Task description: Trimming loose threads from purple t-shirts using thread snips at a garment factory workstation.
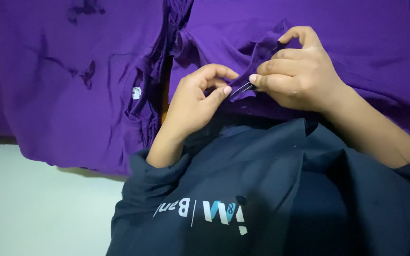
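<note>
Pinching a needle (239, 89) in your left hand (193, 102) — right hand (297, 71) grips the purple garment (96, 95) fold — stitching underway, finished length hidden.

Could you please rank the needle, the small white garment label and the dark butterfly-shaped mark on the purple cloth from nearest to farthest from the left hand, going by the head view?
From the left hand:
1. Needle, pinched at its fingertips, just to the right.
2. Small white garment label, to the left, by the fabric's gathered seam.
3. Dark butterfly-shaped mark, farther left on the purple cloth.
</note>
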